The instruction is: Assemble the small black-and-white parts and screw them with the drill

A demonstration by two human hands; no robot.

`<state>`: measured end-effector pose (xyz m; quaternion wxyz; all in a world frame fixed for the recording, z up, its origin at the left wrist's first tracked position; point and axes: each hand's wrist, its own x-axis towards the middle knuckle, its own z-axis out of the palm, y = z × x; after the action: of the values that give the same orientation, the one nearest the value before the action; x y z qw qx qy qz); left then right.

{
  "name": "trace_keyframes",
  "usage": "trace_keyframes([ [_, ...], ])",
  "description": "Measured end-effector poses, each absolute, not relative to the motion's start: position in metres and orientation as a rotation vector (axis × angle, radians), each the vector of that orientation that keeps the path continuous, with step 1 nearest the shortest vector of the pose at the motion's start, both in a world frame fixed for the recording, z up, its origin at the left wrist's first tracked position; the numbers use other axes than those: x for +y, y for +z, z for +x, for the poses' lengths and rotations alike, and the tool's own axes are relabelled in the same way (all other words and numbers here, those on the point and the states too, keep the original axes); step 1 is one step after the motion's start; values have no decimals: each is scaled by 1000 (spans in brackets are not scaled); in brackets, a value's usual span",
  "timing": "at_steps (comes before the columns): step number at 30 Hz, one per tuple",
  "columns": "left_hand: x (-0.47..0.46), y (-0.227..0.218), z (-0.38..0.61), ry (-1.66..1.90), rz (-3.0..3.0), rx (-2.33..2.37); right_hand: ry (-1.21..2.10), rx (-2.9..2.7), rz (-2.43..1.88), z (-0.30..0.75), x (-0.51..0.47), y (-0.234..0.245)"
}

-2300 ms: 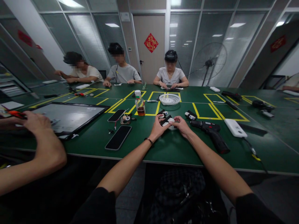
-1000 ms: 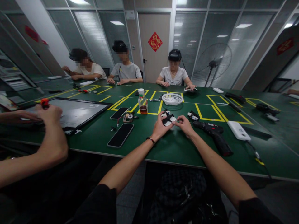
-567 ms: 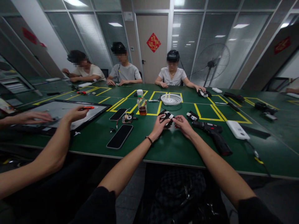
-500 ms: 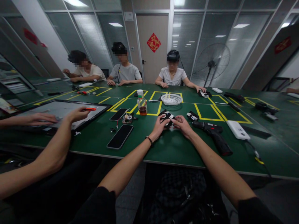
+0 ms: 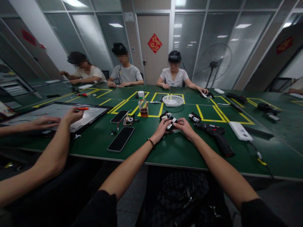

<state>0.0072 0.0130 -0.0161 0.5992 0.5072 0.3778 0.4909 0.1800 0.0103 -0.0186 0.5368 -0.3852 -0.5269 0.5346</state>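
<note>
My left hand (image 5: 161, 128) and my right hand (image 5: 184, 126) meet over the green table (image 5: 175, 148), both closed on a small black and white part (image 5: 170, 122) held just above the surface. More small black and white parts lie just beyond, one (image 5: 165, 115) to the left and another (image 5: 194, 117) to the right. A black power screwdriver (image 5: 216, 136) lies right of my right hand.
Two phones (image 5: 120, 139) (image 5: 118, 116) lie face up at the left, near a small motor part (image 5: 128, 119). A bottle (image 5: 142, 104) and a white basket (image 5: 173, 100) stand further back. A white power bank (image 5: 239, 130) lies right. A neighbour's hand (image 5: 71, 115) holds a red tool over a large screen (image 5: 63, 115). Three people sit opposite.
My hands have lowered slightly toward the table, still together on the small part. The neighbour's hand with the red tool has moved out over the screen. The person opposite has stretched an arm to the right.
</note>
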Motion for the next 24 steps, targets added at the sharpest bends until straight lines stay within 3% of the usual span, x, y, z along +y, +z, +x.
trace_keyframes([
  [24,14,-22,6,1057,1481,939,1304,-1306,-1031,211,-6,-19],
])
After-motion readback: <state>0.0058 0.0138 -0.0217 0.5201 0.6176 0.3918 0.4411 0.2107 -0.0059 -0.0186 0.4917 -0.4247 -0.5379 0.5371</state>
